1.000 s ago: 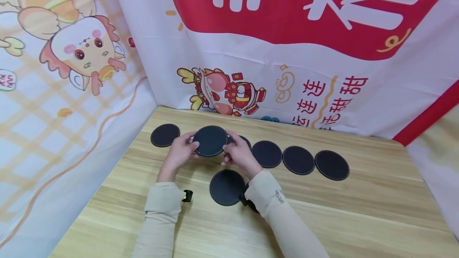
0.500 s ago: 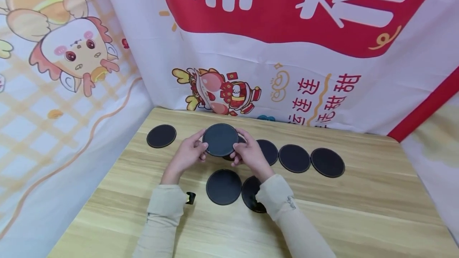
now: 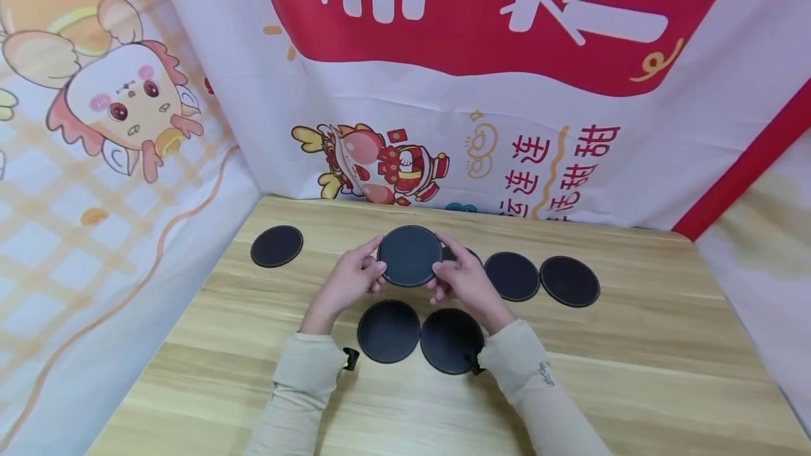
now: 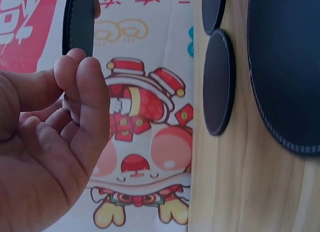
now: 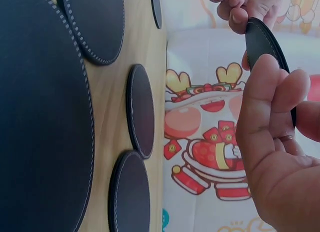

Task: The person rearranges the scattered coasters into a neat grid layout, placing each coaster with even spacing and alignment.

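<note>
Both hands hold a round black leather coaster (image 3: 410, 256) with stitched edges, raised above the table and tilted toward the head camera. My left hand (image 3: 345, 283) pinches its left edge between thumb and fingers. At the opposite edge, my right hand (image 3: 472, 287) grips it the same way. The left wrist view shows the coaster (image 4: 80, 24) nearly edge-on beyond the fingertips. On the table, two similar coasters, a left one (image 3: 389, 331) and a right one (image 3: 452, 341), lie side by side nearer the body.
Behind the hands runs a row of coasters on the wooden table (image 3: 633, 357), including one at its right end (image 3: 570, 281) and its neighbour (image 3: 512, 276). A separate coaster (image 3: 277, 245) lies far left. Printed cloth (image 3: 380, 97) hangs along the back and left.
Both hands have carried the held coaster rightward over the row, and it now covers one row coaster in the head view. The front right coaster has come out from under the right wrist.
</note>
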The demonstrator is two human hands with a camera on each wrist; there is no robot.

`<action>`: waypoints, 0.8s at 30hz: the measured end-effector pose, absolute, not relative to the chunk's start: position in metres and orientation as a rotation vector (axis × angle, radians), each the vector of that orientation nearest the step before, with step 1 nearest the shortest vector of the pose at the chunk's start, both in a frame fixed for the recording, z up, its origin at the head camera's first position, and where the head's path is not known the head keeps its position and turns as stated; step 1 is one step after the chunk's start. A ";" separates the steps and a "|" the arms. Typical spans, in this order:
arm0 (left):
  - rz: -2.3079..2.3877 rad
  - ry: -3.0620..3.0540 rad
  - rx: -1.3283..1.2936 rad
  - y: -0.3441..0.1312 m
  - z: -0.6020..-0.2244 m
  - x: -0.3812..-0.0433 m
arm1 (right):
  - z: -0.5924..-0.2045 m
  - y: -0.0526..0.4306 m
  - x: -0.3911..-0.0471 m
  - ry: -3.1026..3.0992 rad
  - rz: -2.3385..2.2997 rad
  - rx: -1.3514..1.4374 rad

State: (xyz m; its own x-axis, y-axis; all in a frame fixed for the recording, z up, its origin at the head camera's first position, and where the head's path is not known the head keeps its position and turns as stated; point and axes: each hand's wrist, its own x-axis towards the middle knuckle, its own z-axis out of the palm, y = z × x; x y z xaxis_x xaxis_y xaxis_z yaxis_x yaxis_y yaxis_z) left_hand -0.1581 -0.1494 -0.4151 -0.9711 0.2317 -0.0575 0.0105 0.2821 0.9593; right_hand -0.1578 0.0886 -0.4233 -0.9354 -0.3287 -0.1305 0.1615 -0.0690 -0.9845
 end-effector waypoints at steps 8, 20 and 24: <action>1.757 2.311 0.231 -0.129 -0.412 -0.153 | -0.426 0.108 -0.149 1.860 -2.098 -0.164; 1.733 2.288 0.323 -0.100 -0.417 -0.151 | -0.427 0.134 -0.139 1.960 -2.064 -0.139; 1.707 2.286 0.363 -0.089 -0.419 -0.150 | -0.429 0.146 -0.134 1.967 -2.072 -0.127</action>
State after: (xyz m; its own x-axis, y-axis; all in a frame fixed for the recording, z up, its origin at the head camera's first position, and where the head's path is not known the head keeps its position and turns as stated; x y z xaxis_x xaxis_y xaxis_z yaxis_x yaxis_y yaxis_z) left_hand -0.1499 -0.0892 -0.4188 -0.9336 0.3530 -0.0619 0.0409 0.2767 0.9601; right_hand -0.1343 0.1457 -0.4286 -0.9568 -0.2611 -0.1280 0.1414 -0.0329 -0.9894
